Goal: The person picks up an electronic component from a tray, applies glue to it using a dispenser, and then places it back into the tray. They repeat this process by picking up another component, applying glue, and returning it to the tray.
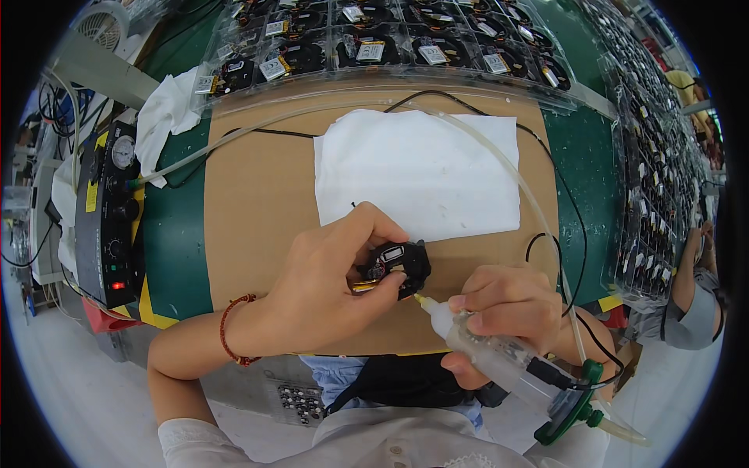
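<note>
Between the thumb and fingers of my left hand (328, 273) is a small round black electronic device (409, 269), with a battery-like part and thin wires showing on it. My right hand (511, 308) grips a translucent glue dispensing syringe (499, 363). A green cap (573, 413) closes the syringe's rear end, where a clear hose joins it. Its yellowish needle tip (421, 299) is at the lower edge of the black device; whether it touches cannot be made out. Both hands are over the brown cardboard (257, 195), just in front of a white cloth sheet (417, 171).
A clear compartment tray (382, 66) of similar black devices lies along the back. More filled trays (655, 156) stand at the right. At the left sits a black dispenser controller (113, 226) with a gauge; its clear hose (499, 156) and a black cable arch across the cardboard.
</note>
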Action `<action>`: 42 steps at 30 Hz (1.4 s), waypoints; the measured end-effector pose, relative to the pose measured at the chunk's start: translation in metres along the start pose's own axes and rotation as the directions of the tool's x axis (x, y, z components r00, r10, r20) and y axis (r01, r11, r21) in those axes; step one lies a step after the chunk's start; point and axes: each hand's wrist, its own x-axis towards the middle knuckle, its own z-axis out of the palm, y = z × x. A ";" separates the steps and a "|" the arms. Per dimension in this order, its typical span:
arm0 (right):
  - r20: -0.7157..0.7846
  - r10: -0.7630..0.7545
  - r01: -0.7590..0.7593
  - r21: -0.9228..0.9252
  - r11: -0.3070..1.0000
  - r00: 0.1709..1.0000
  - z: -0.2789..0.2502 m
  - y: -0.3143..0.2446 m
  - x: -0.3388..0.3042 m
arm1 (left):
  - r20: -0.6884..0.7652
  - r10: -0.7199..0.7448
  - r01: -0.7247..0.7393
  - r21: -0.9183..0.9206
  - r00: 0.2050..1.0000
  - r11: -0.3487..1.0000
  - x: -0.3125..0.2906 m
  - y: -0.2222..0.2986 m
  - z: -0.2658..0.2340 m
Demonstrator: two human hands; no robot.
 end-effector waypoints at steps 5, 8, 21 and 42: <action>0.018 0.023 -0.023 -0.001 1.000 1.000 -0.001 -0.001 0.001 | -0.008 -0.002 0.002 -0.001 1.000 1.000 0.000 -0.001 0.000; 0.017 0.021 -0.021 -0.012 1.000 1.000 -0.001 -0.001 0.002 | -0.012 0.019 -0.019 0.005 1.000 1.000 0.000 -0.001 0.000; 0.022 0.030 -0.030 -0.008 1.000 0.999 0.000 -0.001 0.003 | -0.019 0.050 -0.050 0.019 0.999 0.999 0.000 -0.001 0.000; 0.001 0.034 -0.034 0.002 0.999 0.999 0.002 0.000 0.004 | -0.125 0.105 -0.106 -0.002 0.986 0.994 0.002 -0.008 0.005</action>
